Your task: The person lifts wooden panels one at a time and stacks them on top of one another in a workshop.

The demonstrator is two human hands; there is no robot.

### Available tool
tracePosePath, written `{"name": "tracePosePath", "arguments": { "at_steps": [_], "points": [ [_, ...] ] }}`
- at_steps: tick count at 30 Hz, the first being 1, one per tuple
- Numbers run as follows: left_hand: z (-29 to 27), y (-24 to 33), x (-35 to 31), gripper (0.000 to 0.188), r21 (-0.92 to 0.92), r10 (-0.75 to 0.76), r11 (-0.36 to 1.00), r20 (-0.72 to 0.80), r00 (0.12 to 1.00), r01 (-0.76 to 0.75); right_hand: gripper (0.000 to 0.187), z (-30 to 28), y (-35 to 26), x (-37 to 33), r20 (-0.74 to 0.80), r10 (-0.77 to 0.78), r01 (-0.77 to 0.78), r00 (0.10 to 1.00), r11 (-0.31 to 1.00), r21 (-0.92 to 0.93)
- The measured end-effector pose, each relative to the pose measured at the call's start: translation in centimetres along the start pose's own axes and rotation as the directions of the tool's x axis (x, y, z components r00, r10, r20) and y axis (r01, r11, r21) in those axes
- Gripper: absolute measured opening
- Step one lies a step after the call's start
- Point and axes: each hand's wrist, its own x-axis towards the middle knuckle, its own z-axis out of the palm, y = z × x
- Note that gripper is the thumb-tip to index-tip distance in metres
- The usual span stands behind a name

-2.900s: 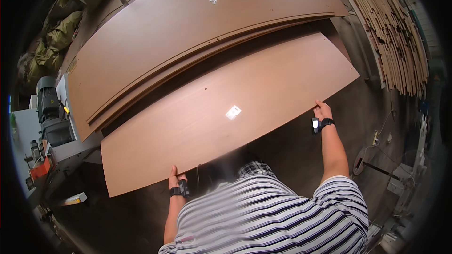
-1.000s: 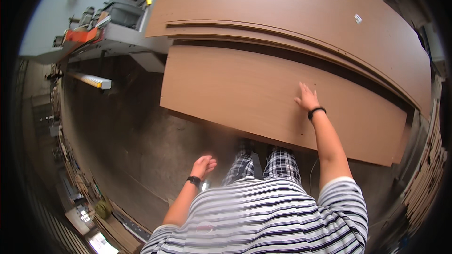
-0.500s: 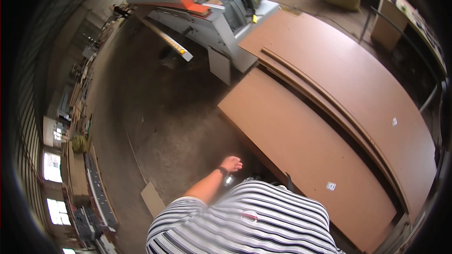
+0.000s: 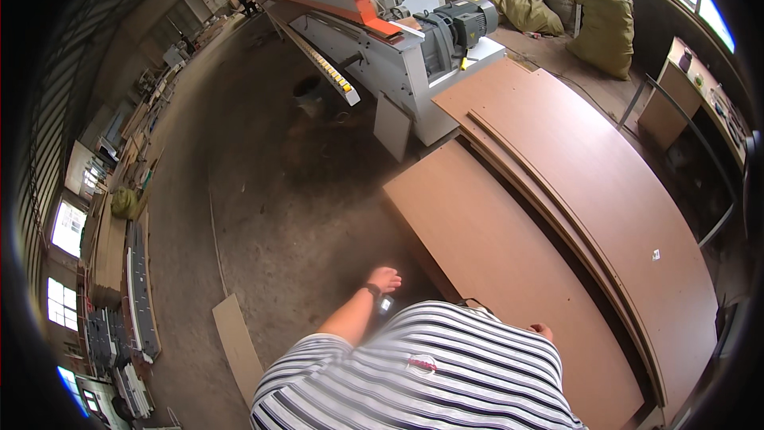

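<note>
My left hand (image 4: 385, 279) hangs over the concrete floor, left of a low stack of brown boards (image 4: 509, 255). Its fingers are loosely bent, a little apart, and nothing shows in them. A dark watch (image 4: 373, 290) is on that wrist, with a small shiny thing (image 4: 386, 302) just below it, too blurred to name. Only a bit of my right hand (image 4: 543, 331) shows past my striped shirt, over the near boards. Its fingers are mostly hidden; whether it touches the top board I cannot tell.
A taller stack of brown boards (image 4: 589, 151) stands to the right. Ahead is a grey machine (image 4: 398, 64) with a motor (image 4: 469, 20) and a jutting rail (image 4: 338, 80). Full sacks (image 4: 602, 28) stand behind. A board strip (image 4: 237, 342) lies at left; a person (image 4: 245, 0) is far off.
The view has tilted up and turned, so the machine and boards sit lower in it. My right hand has come into sight over the near boards. My left hand stays low beside them.
</note>
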Motion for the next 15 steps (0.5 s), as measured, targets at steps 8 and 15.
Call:
{"name": "tracePosePath", "arguments": {
  "at_steps": [8,15],
  "points": [
    [-2.5,0.4,1.0,0.021,-0.091,0.050,0.994,-0.150,0.987,-0.064,0.033,1.7,1.9,-0.9,0.087,-0.121,0.136,0.989,0.971,-0.198],
    [0.2,3.5,1.1,0.024,0.190,0.047,0.981,-0.089,0.995,-0.030,0.027,1.1,2.7,-4.4,0.003,0.053,-0.052,0.999,0.992,-0.118]
  ]
}}
